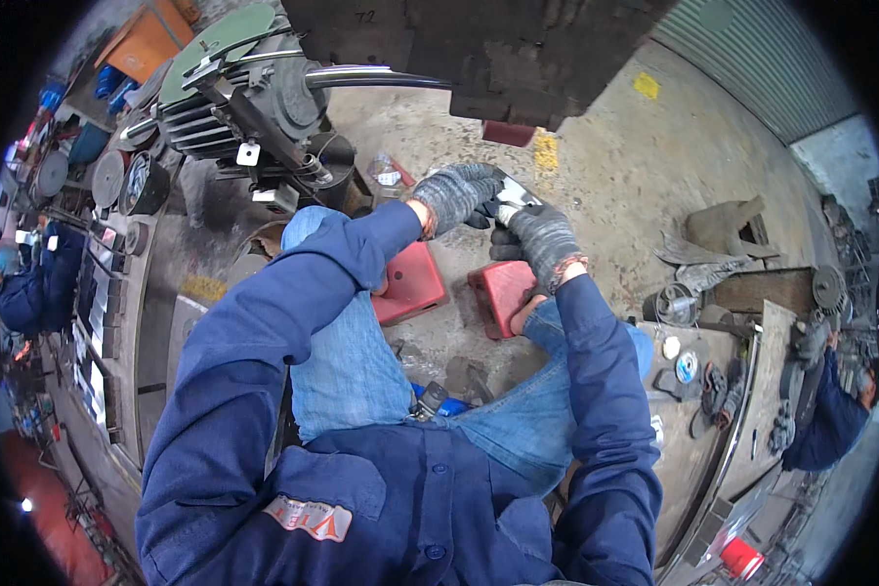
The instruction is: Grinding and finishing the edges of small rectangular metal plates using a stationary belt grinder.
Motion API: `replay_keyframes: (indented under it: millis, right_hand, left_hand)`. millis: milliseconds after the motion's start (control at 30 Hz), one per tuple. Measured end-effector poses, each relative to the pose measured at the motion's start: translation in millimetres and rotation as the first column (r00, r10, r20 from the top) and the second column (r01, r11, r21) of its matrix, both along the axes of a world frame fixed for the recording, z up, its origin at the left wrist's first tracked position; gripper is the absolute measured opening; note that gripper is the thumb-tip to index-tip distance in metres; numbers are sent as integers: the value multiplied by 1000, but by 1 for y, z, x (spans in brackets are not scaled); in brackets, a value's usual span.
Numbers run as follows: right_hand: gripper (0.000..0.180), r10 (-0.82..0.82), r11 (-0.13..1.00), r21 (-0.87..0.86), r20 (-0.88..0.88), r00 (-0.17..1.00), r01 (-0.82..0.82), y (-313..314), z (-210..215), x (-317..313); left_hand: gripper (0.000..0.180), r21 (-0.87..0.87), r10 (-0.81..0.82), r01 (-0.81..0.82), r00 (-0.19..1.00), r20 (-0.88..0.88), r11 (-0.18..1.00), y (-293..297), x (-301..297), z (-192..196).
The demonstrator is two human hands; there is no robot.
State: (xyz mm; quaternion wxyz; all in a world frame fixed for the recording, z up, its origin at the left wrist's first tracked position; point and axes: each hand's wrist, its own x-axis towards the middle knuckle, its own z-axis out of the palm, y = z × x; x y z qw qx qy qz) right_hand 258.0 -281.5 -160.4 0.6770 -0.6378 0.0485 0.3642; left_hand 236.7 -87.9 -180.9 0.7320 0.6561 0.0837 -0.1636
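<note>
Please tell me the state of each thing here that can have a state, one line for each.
left hand: gloved, closed on the small shiny metal piece
right hand: gloved, closed on the same piece
small shiny metal piece: held up between both hands, off the floor
red shoes: worn, flat on the concrete floor

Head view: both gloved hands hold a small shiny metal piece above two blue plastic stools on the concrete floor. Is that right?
Not quite. In the head view the two stools are red, not blue. The rest stands: left hand and right hand, both gloved, hold the shiny metal piece above them.
</note>
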Motion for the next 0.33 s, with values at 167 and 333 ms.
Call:
replay_keyframes:
  millis: [167,333]
  right_hand:
    - [46,272,857,-515,448,852,-3,31,-17,-14]
    - [68,470,573,-819,351,810,23,52,36,-27]
  left_hand:
    - [24,-143,60,-66,997,-41,988,8,6,-15]
    - [27,414,-171,-69,840,515,908,4,12,-38]
